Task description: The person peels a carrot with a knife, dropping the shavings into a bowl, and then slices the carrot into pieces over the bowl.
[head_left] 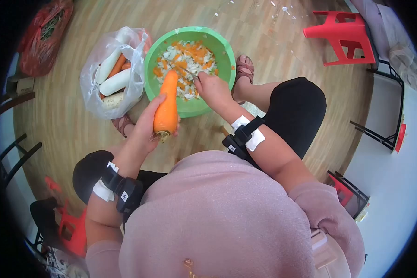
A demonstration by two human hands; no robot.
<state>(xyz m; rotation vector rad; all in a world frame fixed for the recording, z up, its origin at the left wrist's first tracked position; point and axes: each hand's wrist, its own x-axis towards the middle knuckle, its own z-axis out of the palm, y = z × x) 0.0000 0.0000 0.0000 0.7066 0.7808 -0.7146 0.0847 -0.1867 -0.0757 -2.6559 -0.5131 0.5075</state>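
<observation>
My left hand (152,116) is closed around a large orange carrot (166,109), its stem end toward me and its tip over the basin. In my right hand (215,92) is a small knife (190,74), gripped by the handle. Its thin blade points left, close to the carrot's tip; whether they touch I cannot tell. Below both hands stands a green basin (226,51) on the floor. Inside it lie chopped white and orange pieces (201,58).
Left of the basin, a clear plastic bag (91,95) holds white radishes (116,82) and carrots. A red bag (41,51) with green stems lies at upper left. Red stools (340,34) stand at upper right and lower left. White scraps (285,9) litter the floor.
</observation>
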